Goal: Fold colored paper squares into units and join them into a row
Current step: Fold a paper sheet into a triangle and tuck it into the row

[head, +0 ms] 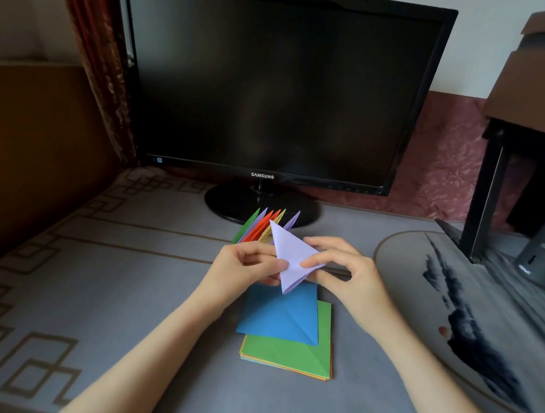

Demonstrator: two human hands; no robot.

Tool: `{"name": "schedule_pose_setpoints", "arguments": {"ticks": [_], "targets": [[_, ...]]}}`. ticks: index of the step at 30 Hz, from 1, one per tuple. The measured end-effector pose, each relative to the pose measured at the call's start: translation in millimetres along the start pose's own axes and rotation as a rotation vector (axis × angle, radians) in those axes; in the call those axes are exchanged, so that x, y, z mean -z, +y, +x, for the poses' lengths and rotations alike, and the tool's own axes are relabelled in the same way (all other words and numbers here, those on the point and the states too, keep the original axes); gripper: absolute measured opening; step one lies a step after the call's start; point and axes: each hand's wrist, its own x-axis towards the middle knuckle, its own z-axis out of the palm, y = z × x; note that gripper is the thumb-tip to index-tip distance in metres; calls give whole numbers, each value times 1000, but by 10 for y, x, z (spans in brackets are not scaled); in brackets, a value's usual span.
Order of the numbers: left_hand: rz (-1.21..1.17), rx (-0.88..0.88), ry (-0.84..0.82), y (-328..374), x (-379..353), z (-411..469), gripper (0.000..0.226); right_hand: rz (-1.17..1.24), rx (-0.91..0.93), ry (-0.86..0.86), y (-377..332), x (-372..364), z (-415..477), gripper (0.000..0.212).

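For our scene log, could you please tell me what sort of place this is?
Probably a home desk: a Samsung monitor stands on a patterned desk mat, with a curtain beside it.

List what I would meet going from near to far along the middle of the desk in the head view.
Near to far: stack of paper squares, green on top → blue sheet lying on it → lilac folded unit, pinched by the left hand and right hand → row of joined units → monitor.
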Motion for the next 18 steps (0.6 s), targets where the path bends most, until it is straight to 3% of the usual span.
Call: {"name": "schedule_pose_setpoints", "arguments": {"ticks": [6,11,18], "targets": [[-86,-25,-48,15,-38,-31,18,137,-113,118,28,-65,14,14],[63,-94,-43,-4,-19,-32,13,319,-185,130,-13,-107,22,34],[98,-134,-5,-15,-12,-16,9,256,-289,-9,-57,-125,5,9]]}}
